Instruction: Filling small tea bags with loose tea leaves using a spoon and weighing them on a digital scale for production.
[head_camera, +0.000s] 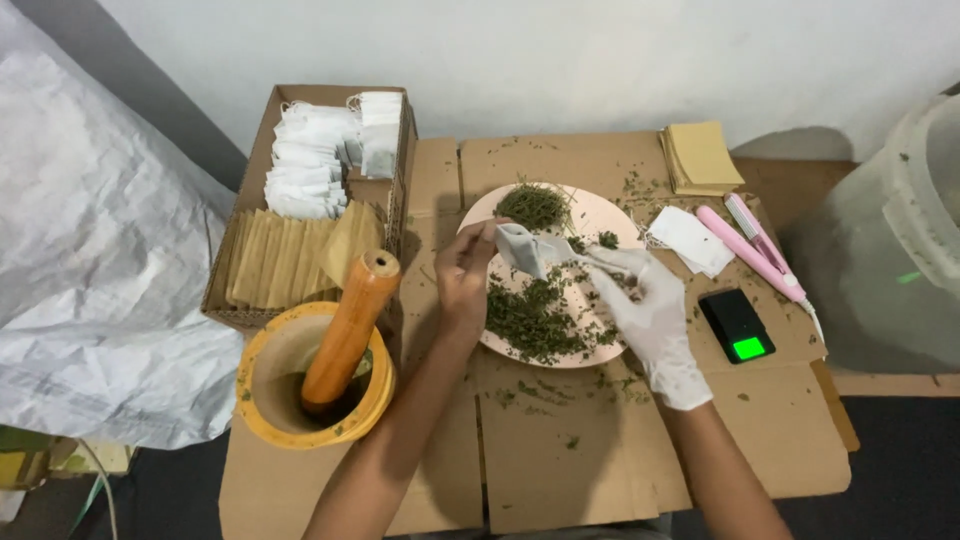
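The left hand (465, 272) pinches a small white bag (525, 248) over the pink plate (600, 212). The right hand (645, 305), in a white glove, pinches its other end. The bag lies from nine to three o'clock, with green leaves (530, 320) at six o'clock below it.

To your left stand a wooden mortar (285, 385) with pestle (350, 330); to your right, a pocket scale (737, 325) and pink sealer (752, 255).

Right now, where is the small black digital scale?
In the head view, the black digital scale sits on the cardboard on the right, just beyond the gloved right hand and beside the pink sealer tool.
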